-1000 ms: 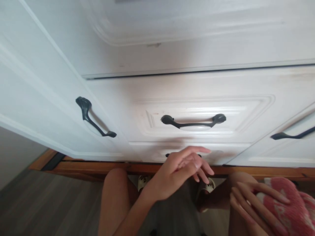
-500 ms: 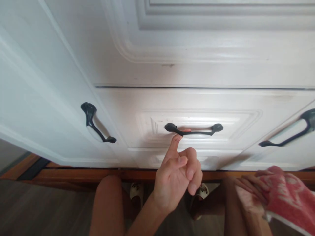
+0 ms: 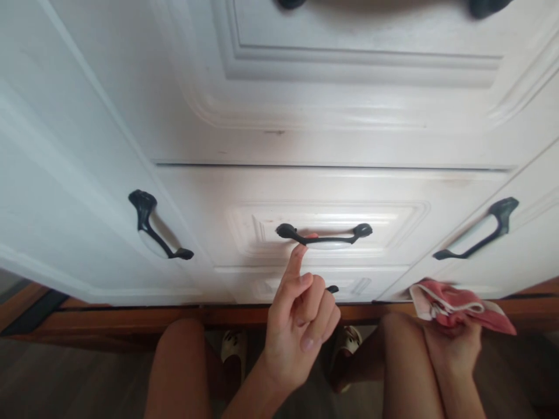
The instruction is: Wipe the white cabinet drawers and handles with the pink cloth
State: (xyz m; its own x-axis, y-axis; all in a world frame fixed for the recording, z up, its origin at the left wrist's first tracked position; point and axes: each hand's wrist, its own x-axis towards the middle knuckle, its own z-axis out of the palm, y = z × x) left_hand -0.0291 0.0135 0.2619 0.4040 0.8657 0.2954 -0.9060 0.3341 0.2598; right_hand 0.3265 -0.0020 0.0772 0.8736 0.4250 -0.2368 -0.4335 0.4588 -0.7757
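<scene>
- Head view, drawer handle (image 3: 337, 239): one, dark with a pale inset, mid-front; we record its long axis as left to right, level with the drawer's top edge
- Left hand (image 3: 299, 329): the nearer of our two, palm up, below the handle and a little left of its middle; the bar lies just beyond the curled fingers
- Index finger (image 3: 293, 265): hooked behind the bar near its left end, tip showing past it; we count this as the only hold, the other fingers loosely curled on air
- Drawer front (image 3: 395, 192): white, moulded panel; looks closed, a thin dark gap along its top edge
- Lower handle (image 3: 332, 289): dark, mostly hidden behind our left hand
- Left door handle (image 3: 144, 210) and right door handle (image 3: 503, 216): a pair, slanted, one each side, both apart from our hands
- Right hand (image 3: 456, 346): well apart from the drawer handle, to the lower right, fingers closed round a red-and-white cloth (image 3: 465, 301)
- Wooden rail (image 3: 131, 319): along the cabinet's foot, our knees (image 3: 404, 349) before it
</scene>
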